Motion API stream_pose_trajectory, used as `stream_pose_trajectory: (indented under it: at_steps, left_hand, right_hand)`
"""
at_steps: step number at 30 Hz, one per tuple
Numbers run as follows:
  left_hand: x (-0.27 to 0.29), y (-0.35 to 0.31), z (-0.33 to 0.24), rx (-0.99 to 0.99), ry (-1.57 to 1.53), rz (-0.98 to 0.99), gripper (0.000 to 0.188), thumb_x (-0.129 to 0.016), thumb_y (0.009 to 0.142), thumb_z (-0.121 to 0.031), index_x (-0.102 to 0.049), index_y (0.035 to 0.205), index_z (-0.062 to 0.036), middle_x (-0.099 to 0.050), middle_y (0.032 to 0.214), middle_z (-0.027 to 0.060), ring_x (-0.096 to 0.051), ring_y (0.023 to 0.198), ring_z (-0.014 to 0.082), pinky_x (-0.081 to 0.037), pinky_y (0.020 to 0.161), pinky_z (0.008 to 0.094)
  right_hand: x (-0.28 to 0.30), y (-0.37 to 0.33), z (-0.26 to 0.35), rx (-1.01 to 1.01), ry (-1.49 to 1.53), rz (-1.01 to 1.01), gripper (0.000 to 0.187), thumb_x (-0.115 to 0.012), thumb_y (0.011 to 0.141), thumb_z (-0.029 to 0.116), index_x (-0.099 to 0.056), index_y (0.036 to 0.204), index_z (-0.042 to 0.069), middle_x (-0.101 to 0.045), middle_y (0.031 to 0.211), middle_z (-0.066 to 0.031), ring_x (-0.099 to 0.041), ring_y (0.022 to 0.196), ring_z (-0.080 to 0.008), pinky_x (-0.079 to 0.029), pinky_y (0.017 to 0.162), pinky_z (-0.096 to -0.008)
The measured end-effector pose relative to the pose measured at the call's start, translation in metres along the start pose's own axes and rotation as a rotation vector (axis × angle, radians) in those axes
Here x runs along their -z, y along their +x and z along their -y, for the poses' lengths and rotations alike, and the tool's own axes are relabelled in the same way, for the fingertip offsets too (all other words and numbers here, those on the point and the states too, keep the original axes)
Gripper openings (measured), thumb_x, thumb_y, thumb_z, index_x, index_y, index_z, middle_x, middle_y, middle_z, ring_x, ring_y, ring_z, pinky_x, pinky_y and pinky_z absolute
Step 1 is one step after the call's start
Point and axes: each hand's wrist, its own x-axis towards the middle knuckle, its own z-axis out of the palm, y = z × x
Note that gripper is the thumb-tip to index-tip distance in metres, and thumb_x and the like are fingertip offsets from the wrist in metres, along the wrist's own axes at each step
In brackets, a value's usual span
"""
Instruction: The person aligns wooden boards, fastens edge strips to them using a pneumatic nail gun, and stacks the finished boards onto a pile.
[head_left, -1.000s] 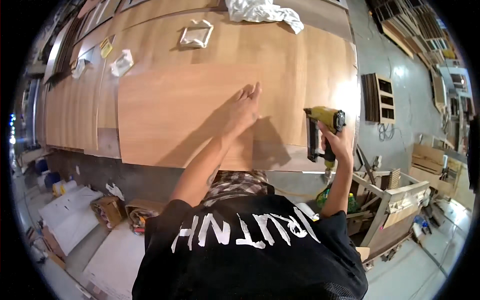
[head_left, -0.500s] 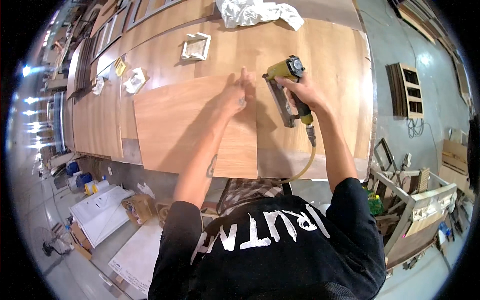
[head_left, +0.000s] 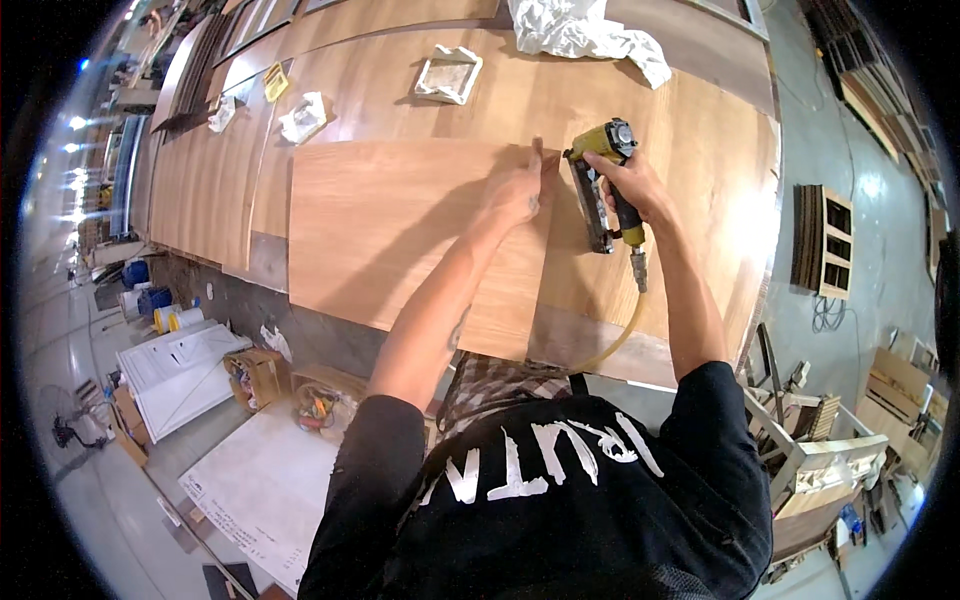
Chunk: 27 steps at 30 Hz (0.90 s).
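Observation:
A flat light-brown wood panel (head_left: 400, 215) lies over the larger boards on the workbench (head_left: 680, 300). At its far right corner my left hand (head_left: 522, 190) grips the edge, one finger stretched away from me along the surface and the others curled over the side, partly hidden. My right hand (head_left: 637, 188) is wrapped around the black handle of a yellow-and-black pneumatic nail gun (head_left: 603, 145). Its nose is close beside that corner; whether it touches cannot be made out. From the handle's base a yellowish air hose (head_left: 632, 325) curves down toward my body.
Beyond the panel sit a small white-edged square tray (head_left: 448, 76), crumpled white sheeting (head_left: 590, 38), a crumpled white piece (head_left: 304, 118) and a yellow piece (head_left: 275, 82). Wooden frames (head_left: 826, 240) stand on the floor at right. A cardboard box (head_left: 257, 378) is at lower left.
The whole view has shifted, with the bench now farther right in it. The nail gun's nose has come closer to the panel's far right corner. Both hands keep their holds.

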Motion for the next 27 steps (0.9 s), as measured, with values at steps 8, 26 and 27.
stream_pose_trajectory:
  at_steps: [8,26,27]
  left_hand:
    - [-0.001,0.0,-0.003,-0.059,-0.009,-0.038,0.088,-0.059,0.082,-0.021,-0.007,0.145,0.0117,-0.067,0.078,0.02,-0.065,0.066,0.0322,-0.052,0.057,0.0427]
    - [0.008,-0.002,-0.012,-0.013,-0.112,0.034,0.091,-0.063,0.081,-0.021,-0.007,0.146,0.0102,-0.067,0.082,0.0219,-0.066,0.072,0.0342,-0.053,0.061,0.044]
    - [0.009,-0.004,-0.011,-0.009,-0.114,0.035,0.091,-0.063,0.081,-0.021,-0.007,0.146,0.0102,-0.067,0.082,0.0219,-0.066,0.072,0.0342,-0.053,0.061,0.044]
  right_hand:
    - [0.005,-0.003,0.006,-0.045,-0.009,0.032,0.034,-0.069,0.086,0.035,-0.058,0.089,0.003,-0.052,0.055,-0.0007,-0.05,0.042,-0.0092,-0.041,0.039,-0.0254]
    - [0.0,-0.005,0.02,-0.064,-0.052,-0.009,0.03,-0.07,0.086,0.032,-0.059,0.084,0.004,-0.052,0.054,0.0001,-0.05,0.042,-0.0092,-0.041,0.04,-0.0247]
    - [-0.001,-0.005,0.023,-0.078,-0.08,-0.006,0.03,-0.07,0.086,0.031,-0.059,0.084,0.004,-0.052,0.054,0.0001,-0.05,0.042,-0.0092,-0.041,0.04,-0.0247]
